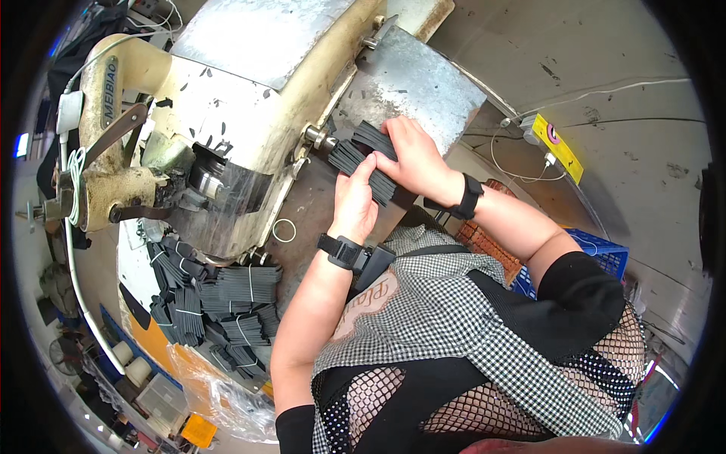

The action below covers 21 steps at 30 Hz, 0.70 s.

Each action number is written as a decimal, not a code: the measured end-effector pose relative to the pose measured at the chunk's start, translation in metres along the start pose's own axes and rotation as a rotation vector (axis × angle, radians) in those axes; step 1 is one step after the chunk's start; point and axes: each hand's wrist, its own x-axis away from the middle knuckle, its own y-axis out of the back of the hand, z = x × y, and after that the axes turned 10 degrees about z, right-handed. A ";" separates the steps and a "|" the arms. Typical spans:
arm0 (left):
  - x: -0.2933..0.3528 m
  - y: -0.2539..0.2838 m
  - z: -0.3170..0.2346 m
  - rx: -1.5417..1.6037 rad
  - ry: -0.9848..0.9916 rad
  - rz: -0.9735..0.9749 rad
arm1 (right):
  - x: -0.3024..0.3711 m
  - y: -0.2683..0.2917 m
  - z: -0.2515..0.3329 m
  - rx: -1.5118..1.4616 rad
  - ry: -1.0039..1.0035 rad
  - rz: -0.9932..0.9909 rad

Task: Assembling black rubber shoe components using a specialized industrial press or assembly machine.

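Both hands are closed around a stack of thin dark grey strips (346, 157) beside a metal knob on the machine's edge. My left hand (355, 200) grips the near side, its thumb up against the strips. My right hand (420, 160) wraps over the far right part, fingers curled behind it. The two thumbs come close together at the stack's middle. Part of the strips is hidden under the fingers. A pale rubber band (283, 230) lies on the brown surface left of my left hand.
The cream machine (227, 106) fills the upper left, with dark scraps on it. Below it lie several banded strip bundles (238, 291). A metal plate (423, 83) is beyond my hands. Clear plastic (227, 393) lies low left; a blue crate (605, 253) stands right.
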 end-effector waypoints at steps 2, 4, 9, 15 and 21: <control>0.007 -0.002 -0.006 -0.004 -0.006 0.034 | 0.004 0.004 0.011 -0.023 0.011 -0.058; 0.014 -0.006 -0.014 -0.008 -0.008 0.076 | 0.006 0.009 0.019 -0.080 0.068 -0.155; 0.040 -0.016 -0.037 0.010 -0.001 0.160 | 0.015 0.020 0.045 -0.188 0.130 -0.187; 0.073 -0.006 -0.057 -0.014 -0.093 0.163 | 0.028 0.025 0.090 -0.187 0.289 -0.160; 0.119 0.004 -0.074 0.007 -0.244 0.143 | 0.038 0.012 0.135 -0.093 0.426 -0.142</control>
